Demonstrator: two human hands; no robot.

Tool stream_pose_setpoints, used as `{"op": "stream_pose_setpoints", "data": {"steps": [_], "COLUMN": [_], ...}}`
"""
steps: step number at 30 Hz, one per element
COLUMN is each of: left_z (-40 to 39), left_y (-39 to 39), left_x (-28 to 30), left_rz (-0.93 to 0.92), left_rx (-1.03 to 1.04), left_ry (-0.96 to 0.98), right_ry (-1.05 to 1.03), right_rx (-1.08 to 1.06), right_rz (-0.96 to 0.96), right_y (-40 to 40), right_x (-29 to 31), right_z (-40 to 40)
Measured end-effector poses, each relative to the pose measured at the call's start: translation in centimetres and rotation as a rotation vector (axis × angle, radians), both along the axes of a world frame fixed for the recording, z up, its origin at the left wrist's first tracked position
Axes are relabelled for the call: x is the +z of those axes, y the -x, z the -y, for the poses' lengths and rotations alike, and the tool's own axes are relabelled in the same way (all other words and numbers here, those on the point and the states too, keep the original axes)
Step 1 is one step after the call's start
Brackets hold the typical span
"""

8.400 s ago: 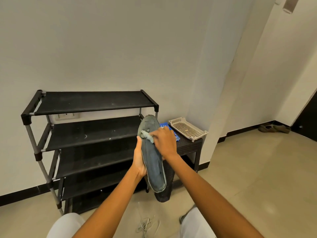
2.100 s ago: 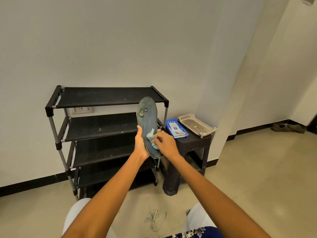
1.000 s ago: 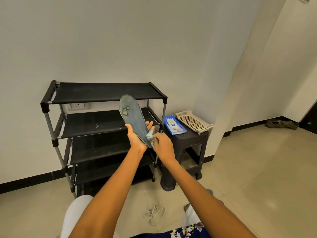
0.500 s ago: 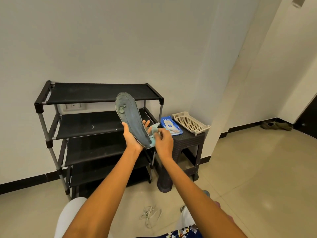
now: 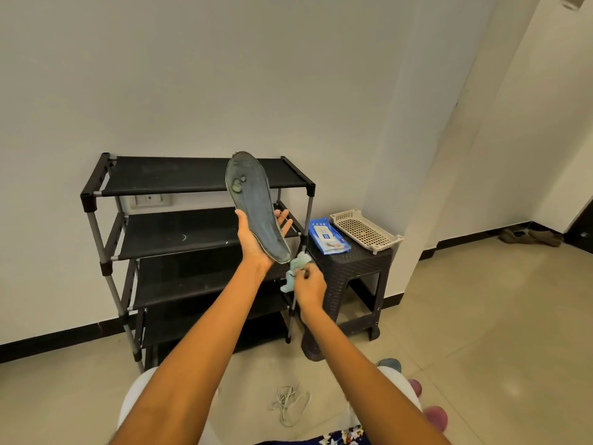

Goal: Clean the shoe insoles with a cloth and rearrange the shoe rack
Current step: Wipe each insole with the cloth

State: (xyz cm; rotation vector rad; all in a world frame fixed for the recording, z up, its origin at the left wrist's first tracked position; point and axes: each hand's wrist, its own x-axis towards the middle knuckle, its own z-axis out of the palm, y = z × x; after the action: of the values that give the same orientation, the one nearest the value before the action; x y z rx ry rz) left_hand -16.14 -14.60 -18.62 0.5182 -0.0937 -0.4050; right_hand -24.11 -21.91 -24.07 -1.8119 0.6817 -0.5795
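Four black shelves (image 5: pixel 179 232) – white wall (image 5: pixel 224 75), beige floor (image 5: pixel 481 332).

Brightness: even, moderately bright indoor light.
Source: not visible; the wall (image 5: pixel 288 75) above the shoe rack (image 5: pixel 199 178) is lit uniformly.
Shadows: soft, dark under the rack's shelves.
Glare: faint sheen on the floor tiles (image 5: pixel 513 316) right of the rack.
Distortion: wide-angle bending at the edges.
Blur: bottom-right corner soft.

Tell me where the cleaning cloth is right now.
In the head view, the cloth is pinched in the right hand, just below the heel end of the insole that the left hand holds up.
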Motion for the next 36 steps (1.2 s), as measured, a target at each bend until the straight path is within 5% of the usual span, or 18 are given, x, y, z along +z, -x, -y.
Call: {"op": "stream_pose_setpoints", "data": {"steps": [6, 14, 18, 22, 26, 31, 36], "left_z": [-1.3, -1.7, -2.5, -2.2, -2.0, -2.1, -1.6], "left_y": [-0.8, -0.6, -0.7, 0.2, 0.2, 0.0, 0.7], "left_x": [-1.6, -2.8, -4.0, -3.8, -3.7, -5.4, -4.7], "left_rz": [-0.015, -0.118, -0.130, -0.090, -0.135, -0.171, -0.132], "left_rx": [-0.005, -0.040, -0.084, -0.125, -0.176, -0.200, -0.329], "left_ry": [-0.035, -0.014, -0.015, -0.084, -0.053, -0.023, -0.050], "right_ry": [-0.177, 0.316, 0.306, 0.346, 0.507, 0.409, 0.591], "right_rx": [0.004, 0.279, 0.367, 0.176, 0.353, 0.534, 0.454], "right_rz": [0.169, 0.148, 0.214, 0.133, 0.078, 0.141, 0.050], "right_y": [-0.3, 0.1, -0.1, -1.6, -0.4, 1.2, 0.6], "right_x": [2.6, 1.1, 2.0, 3.9, 2.6, 2.0, 3.3], "right_z": [0.7, -3.3, -4.1, -2.0, -2.5, -2.3, 0.4]}}
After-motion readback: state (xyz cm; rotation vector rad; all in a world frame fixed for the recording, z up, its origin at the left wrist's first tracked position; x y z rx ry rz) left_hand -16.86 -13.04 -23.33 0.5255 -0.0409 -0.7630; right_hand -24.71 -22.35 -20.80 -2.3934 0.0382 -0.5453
